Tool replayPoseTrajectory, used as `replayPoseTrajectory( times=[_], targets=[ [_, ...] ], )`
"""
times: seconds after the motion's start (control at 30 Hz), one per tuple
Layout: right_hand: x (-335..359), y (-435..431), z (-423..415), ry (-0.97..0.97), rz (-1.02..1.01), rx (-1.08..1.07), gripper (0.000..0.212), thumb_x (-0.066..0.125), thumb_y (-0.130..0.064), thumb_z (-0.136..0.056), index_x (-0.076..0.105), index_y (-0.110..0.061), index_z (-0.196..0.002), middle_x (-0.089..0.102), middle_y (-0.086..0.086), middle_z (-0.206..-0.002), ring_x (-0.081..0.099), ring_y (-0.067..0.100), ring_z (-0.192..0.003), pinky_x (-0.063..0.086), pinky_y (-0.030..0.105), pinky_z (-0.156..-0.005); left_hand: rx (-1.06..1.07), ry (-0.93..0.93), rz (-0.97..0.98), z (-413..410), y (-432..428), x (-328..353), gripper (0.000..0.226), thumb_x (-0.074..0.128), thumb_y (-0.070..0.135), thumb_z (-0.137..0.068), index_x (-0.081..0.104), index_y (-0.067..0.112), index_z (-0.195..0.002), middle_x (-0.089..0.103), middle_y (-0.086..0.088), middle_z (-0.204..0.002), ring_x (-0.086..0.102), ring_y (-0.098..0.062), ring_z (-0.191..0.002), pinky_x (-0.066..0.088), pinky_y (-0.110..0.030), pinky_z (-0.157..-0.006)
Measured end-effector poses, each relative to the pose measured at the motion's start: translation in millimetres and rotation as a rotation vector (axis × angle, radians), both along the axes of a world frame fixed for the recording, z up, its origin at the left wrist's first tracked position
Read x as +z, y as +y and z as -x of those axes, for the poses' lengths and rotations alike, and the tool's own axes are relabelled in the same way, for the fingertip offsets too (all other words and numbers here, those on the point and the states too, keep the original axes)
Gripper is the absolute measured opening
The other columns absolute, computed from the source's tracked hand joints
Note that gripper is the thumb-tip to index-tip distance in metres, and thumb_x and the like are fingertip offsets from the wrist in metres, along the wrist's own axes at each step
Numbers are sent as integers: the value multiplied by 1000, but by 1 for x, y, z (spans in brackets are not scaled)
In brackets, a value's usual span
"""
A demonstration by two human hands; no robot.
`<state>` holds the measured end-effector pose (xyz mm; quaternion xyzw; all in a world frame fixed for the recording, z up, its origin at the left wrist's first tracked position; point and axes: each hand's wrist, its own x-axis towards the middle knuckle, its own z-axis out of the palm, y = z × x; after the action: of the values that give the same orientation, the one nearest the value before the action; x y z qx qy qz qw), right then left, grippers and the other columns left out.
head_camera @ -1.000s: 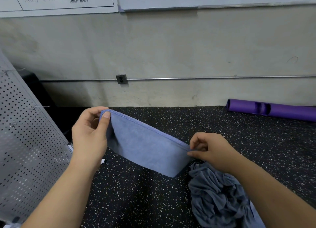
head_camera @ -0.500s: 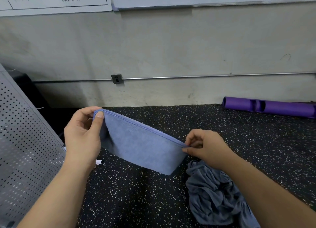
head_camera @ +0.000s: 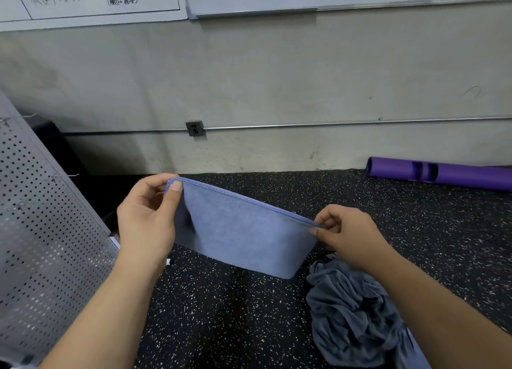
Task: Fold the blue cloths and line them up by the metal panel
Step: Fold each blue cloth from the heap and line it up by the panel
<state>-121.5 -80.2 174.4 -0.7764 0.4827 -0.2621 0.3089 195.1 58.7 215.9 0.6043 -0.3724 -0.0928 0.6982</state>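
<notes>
A blue cloth (head_camera: pixel 243 230), folded double, hangs in the air above the speckled black floor. My left hand (head_camera: pixel 146 219) pinches its upper left corner between thumb and fingers. My right hand (head_camera: pixel 349 233) pinches the upper right corner. The doubled top edge runs taut between the two hands, sloping down to the right. A crumpled heap of grey-blue cloths (head_camera: pixel 357 313) lies on the floor under my right forearm. The perforated metal panel (head_camera: pixel 41 230) leans at the left edge of the view.
A purple tube (head_camera: pixel 443 173) lies along the wall at the far right. A grey wall with a socket (head_camera: pixel 195 128) and a metal conduit closes off the back. A small white scrap lies at the panel's foot. Speckled floor (head_camera: pixel 227 318) shows between panel and heap.
Both hands keep their pinch on the cloth. The view has shifted slightly; the cloth and hands stay in nearly the same pose.
</notes>
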Motion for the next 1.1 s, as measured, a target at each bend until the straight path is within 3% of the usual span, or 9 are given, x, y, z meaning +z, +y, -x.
replayPoseTrajectory(
  times=[0.1,0.23,0.3,0.4,0.57,0.67,0.8,0.97,1.1],
  targets=[
    [6,0,2,-88,-4,-58,18,85,-17,-89,72,-27,-84,74,-6,-75,72,10,-61,65,33,-66,-3,-9,-35,-2,-3,-5,8,71,18,-103,75,16,-110,71,10,-95,61,0,-82,50,-16,-79],
    [15,1,4,-229,85,-146,19,86,-15,-88,73,-28,-84,75,-11,-71,70,1,-62,55,20,-64,1,29,-93,-9,-8,-17,6,71,25,-103,73,21,-108,71,4,-89,56,-8,-74,45,-36,-77],
    [18,1,5,-330,75,-154,19,87,-12,-87,75,-27,-84,77,-11,-74,72,2,-69,55,21,-68,13,64,-92,-11,-10,-20,5,71,26,-103,73,23,-107,72,2,-88,56,-11,-75,45,-40,-78],
    [23,-1,5,-515,22,-122,18,87,-1,-85,77,-17,-86,81,-3,-86,79,16,-84,63,31,-80,23,102,-49,-10,-11,-20,5,71,25,-103,73,22,-107,72,4,-88,57,-7,-78,45,-36,-81],
    [28,-4,6,-643,19,-45,15,86,9,-80,77,-2,-86,81,6,-93,80,21,-88,62,24,-83,12,141,17,-9,-8,-17,2,72,24,-103,73,25,-105,72,4,-91,62,-7,-88,47,-29,-90],
    [32,-5,8,-584,33,-54,17,87,8,-80,77,-5,-85,81,3,-89,79,16,-84,62,21,-80,0,135,47,-5,-7,-13,8,70,23,-104,72,20,-110,75,6,-92,64,-4,-90,47,-27,-91],
    [32,-6,13,-326,69,-92,21,90,-7,-83,78,-24,-82,79,-8,-77,77,8,-74,61,21,-74,-20,115,71,1,-7,-9,11,69,20,-104,71,15,-114,72,10,-88,62,1,-86,47,-21,-88],
    [33,-6,16,-144,131,-82,20,90,-19,-85,77,-34,-83,73,-22,-76,69,-2,-72,51,9,-68,-68,125,78,5,-7,-8,8,69,16,-104,71,16,-112,72,6,-90,61,-5,-89,47,-24,-90],
    [35,-6,15,-91,82,-77,20,86,-18,-88,78,-36,-84,73,-17,-71,61,0,-56,48,15,-59,-84,108,76,7,-7,-8,7,69,14,-104,71,16,-110,70,11,-86,60,-4,-87,48,-17,-86]
  ],
)
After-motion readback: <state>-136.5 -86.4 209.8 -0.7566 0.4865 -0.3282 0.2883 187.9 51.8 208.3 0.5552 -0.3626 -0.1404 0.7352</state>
